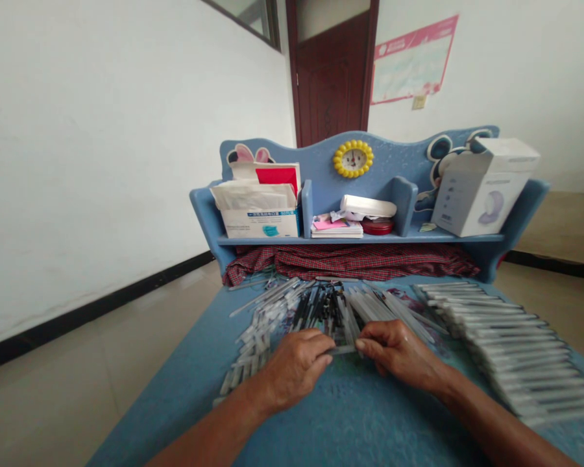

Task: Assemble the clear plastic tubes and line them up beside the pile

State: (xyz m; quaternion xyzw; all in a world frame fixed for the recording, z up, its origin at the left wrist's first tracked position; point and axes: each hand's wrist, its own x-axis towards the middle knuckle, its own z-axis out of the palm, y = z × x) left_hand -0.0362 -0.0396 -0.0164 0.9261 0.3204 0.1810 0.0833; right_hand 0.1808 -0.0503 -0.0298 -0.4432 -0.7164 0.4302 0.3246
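My left hand (299, 366) and my right hand (401, 353) meet low over the blue desk, fingers pinched. Between them lies a translucent pen barrel (343, 349), one end at each hand's fingertips. Just beyond my hands are black slim pen parts (316, 305) and a fan of clear pen barrels (370, 305). Small whitish translucent pieces, which look like pen caps (253, 344), form a pile beside my left hand. To the right of my right hand, many pens (520, 350) lie side by side in a long stack. Blur hides finer detail.
A blue desk (350, 421) has a raised shelf (263, 240) at its back. On it stand a mask box (260, 220), a red round tin (377, 226) and a white carton (481, 194). Red checked cloth (350, 261) lies beneath. A yellow clock (353, 159) is above.
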